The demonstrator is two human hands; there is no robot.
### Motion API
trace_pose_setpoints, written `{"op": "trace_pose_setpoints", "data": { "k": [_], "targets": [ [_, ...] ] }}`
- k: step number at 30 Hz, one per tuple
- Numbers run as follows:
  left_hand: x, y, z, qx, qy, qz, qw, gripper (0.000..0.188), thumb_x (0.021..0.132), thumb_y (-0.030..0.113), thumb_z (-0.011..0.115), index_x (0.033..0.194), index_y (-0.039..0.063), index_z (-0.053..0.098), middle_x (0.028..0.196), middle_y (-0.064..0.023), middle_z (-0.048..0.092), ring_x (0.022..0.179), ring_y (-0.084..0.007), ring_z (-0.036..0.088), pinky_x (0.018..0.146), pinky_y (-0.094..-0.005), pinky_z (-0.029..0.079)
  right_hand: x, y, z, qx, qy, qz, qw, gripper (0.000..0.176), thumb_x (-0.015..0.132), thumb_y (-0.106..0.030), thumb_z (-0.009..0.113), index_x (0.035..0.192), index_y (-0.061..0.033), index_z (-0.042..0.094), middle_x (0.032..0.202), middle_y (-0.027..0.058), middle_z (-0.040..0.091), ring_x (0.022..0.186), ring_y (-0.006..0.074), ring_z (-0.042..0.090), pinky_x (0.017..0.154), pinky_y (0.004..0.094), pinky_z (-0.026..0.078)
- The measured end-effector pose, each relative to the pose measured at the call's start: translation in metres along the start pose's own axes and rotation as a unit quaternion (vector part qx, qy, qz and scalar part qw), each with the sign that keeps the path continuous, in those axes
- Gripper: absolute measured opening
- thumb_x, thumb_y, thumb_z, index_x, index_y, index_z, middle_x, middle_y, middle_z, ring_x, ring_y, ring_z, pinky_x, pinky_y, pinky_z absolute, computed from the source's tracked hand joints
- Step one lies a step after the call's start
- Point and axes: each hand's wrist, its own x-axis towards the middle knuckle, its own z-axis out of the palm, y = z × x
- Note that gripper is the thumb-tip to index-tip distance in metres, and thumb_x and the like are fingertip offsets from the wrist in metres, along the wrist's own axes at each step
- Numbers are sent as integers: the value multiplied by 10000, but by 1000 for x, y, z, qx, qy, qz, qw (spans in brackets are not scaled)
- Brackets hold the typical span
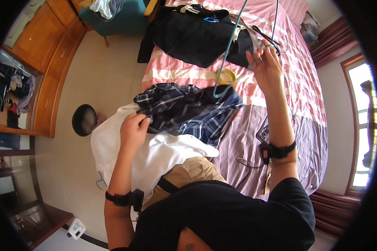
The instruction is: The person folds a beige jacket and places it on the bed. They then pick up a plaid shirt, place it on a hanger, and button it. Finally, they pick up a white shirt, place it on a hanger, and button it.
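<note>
My left hand (133, 130) pinches the edge of a dark blue plaid shirt (198, 109), which spreads blurred across the bed's near edge. My right hand (267, 67) is raised over the bed with its fingers around a turquoise wire clothes hanger (226, 53). The hanger's lower corner hangs in front of the plaid shirt. A white garment (166, 147) is draped over my lap, partly under the plaid shirt and behind my left forearm.
On the pink striped bedding (254, 91) lie a black jacket (188, 37), a yellow tape roll (226, 76) and a dark cable (248, 171). A waste bin (84, 120) stands on the floor at left. Beyond are a teal chair (122, 23) and a wooden wardrobe (40, 37) with clothes inside.
</note>
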Motion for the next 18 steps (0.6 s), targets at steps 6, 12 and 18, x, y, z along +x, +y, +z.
{"op": "trace_pose_setpoints", "data": {
  "k": [6,12,18],
  "targets": [
    [-68,-17,-99,-508,112,-55,852,343,1040,156,584,1318,-45,581,1347,-115,594,1251,-190,554,1064,-331,416,66,59,-31,-228,62,62,970,191,1080,-168,494,1209,-63,589,806,14,588,680,143,618,746,325,603],
    [-213,-5,-298,-589,259,210,736,409,1085,202,440,1402,-42,524,1408,-207,589,1328,-314,545,1182,-436,358,71,165,-80,-814,-28,-73,576,248,1051,-371,478,1015,-152,590,924,215,711,867,489,657,726,581,504],
    [-411,35,-418,-282,619,135,721,367,1053,100,460,1345,-110,534,1431,-253,530,1289,-345,533,1145,-467,399,44,207,-100,-869,-316,-78,373,239,1004,-286,506,942,-94,635,842,166,693,783,364,695,709,516,547]
  ]
}}
